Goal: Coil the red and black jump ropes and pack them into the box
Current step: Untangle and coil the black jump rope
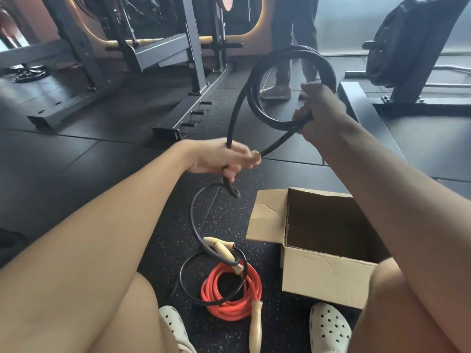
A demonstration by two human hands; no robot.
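Note:
My right hand (317,112) grips a few loops of the black jump rope (257,98), held up in the air. From those loops the rope runs down through my left hand (224,157), whose fingers curl round it. Below that hand the loose black rope snakes over the floor and across the red jump rope (230,293). The red rope lies coiled between my feet, with wooden handles (254,324) beside it. An open cardboard box (323,273) stands to the right of the red coil, and what shows of its inside holds nothing.
Grey gym machine frames (188,47) stand on the black rubber floor at the back left. A weight machine with black plates (397,42) is at the back right. A person's legs (293,47) stand behind the raised loops. My white clogs (330,329) flank the red coil.

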